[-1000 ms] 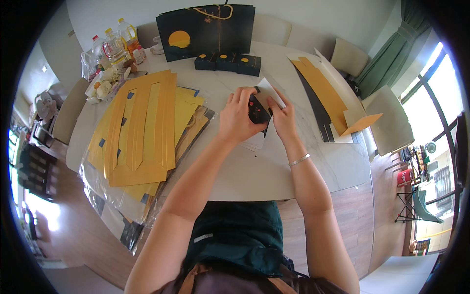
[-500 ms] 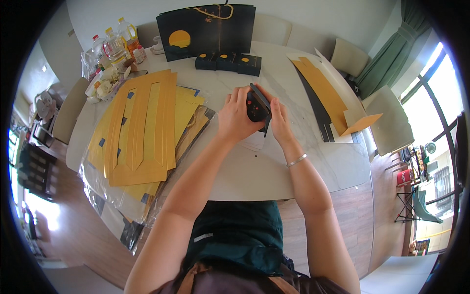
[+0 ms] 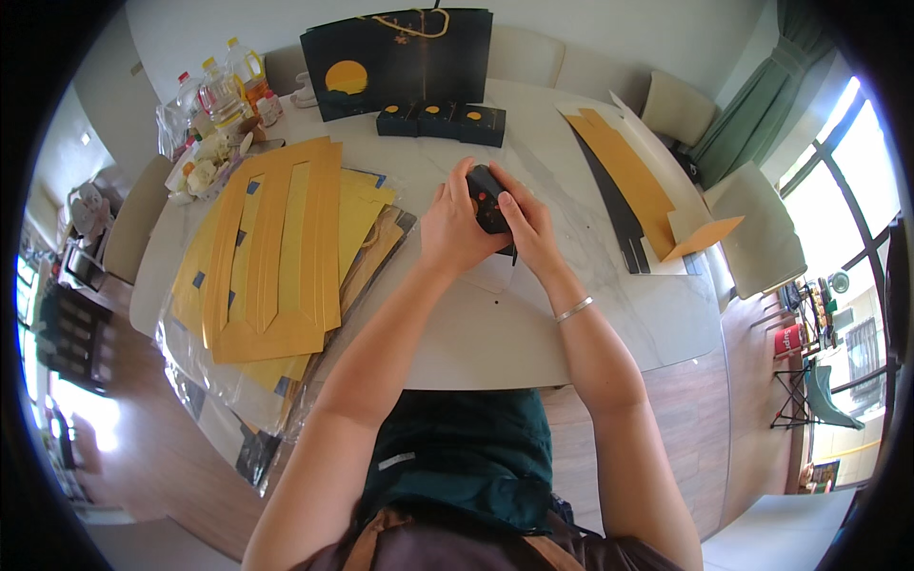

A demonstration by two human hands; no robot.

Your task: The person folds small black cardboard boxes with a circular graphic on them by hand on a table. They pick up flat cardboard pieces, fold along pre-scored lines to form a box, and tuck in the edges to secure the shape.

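Between my two hands, above the marble-patterned table, is a small black box [image 3: 486, 198] with a red and gold print. My left hand [image 3: 453, 225] wraps round its left side. My right hand [image 3: 526, 223] grips the right side, its thumb laid across the top. A dark flap sticks out under my right palm. Fingers hide much of the box. Beyond my hands, three small black boxes [image 3: 438, 120] with orange discs stand in a row. Right behind them stands a large black gift bag [image 3: 400, 62] with a gold rope handle.
Flat gold card sheets [image 3: 271, 328] lie stacked on clear plastic at the left. A gold and black folded card strip [image 3: 624, 171] lies at the right of the table [image 3: 609, 324]. Oil bottles [image 3: 224, 95] crowd the far left corner. Chairs [image 3: 752, 228] surround the table.
The raised dark panel on the box's right side has swung down against it, and my right thumb has moved left over the top. The box has tilted slightly left.
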